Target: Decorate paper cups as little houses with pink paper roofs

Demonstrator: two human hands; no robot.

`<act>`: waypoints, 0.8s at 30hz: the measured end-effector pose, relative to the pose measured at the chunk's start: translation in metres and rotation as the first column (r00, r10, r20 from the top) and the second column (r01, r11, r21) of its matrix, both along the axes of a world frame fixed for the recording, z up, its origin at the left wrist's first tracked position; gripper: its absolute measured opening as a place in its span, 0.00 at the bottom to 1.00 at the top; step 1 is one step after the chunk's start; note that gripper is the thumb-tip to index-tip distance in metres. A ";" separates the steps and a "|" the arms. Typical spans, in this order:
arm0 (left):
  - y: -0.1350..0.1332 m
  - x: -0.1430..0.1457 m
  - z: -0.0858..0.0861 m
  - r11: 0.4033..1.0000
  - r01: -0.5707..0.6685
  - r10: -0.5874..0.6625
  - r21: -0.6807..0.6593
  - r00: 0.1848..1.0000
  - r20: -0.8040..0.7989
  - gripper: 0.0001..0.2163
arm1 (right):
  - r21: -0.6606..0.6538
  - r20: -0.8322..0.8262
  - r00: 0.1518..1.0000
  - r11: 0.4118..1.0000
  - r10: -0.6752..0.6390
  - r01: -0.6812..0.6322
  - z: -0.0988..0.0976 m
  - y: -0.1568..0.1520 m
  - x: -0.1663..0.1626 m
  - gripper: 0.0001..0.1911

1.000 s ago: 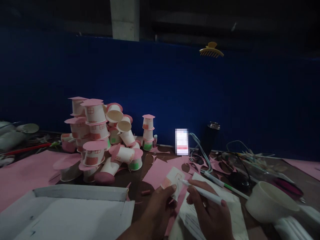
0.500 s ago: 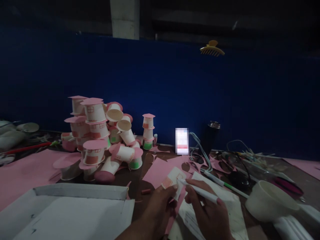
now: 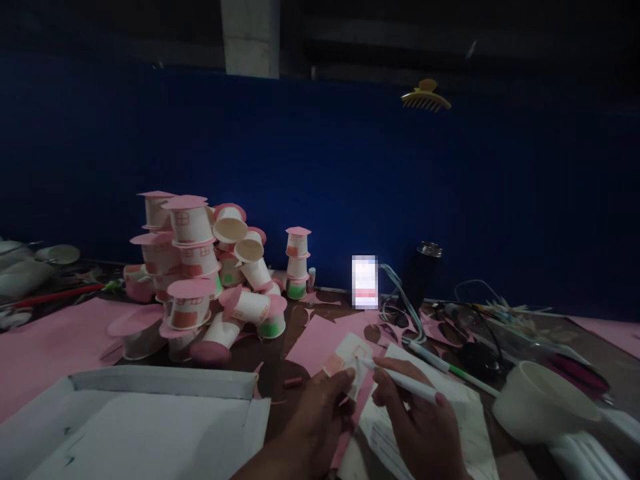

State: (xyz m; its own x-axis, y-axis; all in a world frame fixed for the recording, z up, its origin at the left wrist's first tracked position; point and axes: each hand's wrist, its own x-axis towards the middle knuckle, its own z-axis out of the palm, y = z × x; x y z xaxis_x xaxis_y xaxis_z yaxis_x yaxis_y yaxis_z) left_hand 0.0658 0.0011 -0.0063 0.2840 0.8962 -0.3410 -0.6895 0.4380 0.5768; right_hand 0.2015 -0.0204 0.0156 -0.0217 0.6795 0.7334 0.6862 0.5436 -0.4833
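My left hand [image 3: 325,410] is closed round a small white paper cup [image 3: 349,355] that lies tilted, with a reddish patch and a window outline drawn on its side. In my right hand [image 3: 423,413] a white marker pen [image 3: 407,385] is pinched, its tip at the cup's drawn window. Under both hands lie pink paper [image 3: 313,343] and a white sheet [image 3: 465,407]. A red cap-like piece [image 3: 293,383] rests left of the cup. Farther left, paper cups with pink paper tops [image 3: 191,260] are stacked and heaped, several bearing drawn windows and doors.
At the front left sits an open white box lid [image 3: 150,427]. A lit phone [image 3: 365,283] and a dark flask [image 3: 425,273] stand against the blue partition [image 3: 320,153]. To the right are a green-banded marker [image 3: 453,371] and a large white cup [image 3: 543,403].
The marker tip has shifted very slightly at the cup's drawn window. Both hands keep their holds, and the whole view has moved by a tiny amount.
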 end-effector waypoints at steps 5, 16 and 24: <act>0.001 -0.001 -0.002 1.000 0.020 -0.020 -0.006 0.999 0.028 0.09 | -0.014 -0.002 1.000 1.000 -0.011 0.011 0.000 -0.002 0.000 0.07; 0.003 -0.001 -0.004 0.999 -0.016 0.017 -0.050 0.999 0.036 0.08 | -0.019 0.034 0.998 0.998 -0.053 0.054 0.001 -0.001 0.002 0.09; 0.002 -0.002 -0.001 0.998 -0.011 0.015 -0.068 0.998 0.059 0.07 | -0.007 0.041 0.998 0.999 -0.050 0.051 0.002 -0.002 0.001 0.10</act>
State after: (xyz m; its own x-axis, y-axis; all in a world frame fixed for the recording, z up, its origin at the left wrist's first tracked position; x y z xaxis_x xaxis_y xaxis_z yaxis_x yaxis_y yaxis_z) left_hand 0.0642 0.0031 -0.0070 0.2942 0.8752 -0.3840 -0.7277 0.4656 0.5036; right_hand 0.2022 -0.0227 0.0178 -0.0172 0.6864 0.7271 0.7320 0.5040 -0.4584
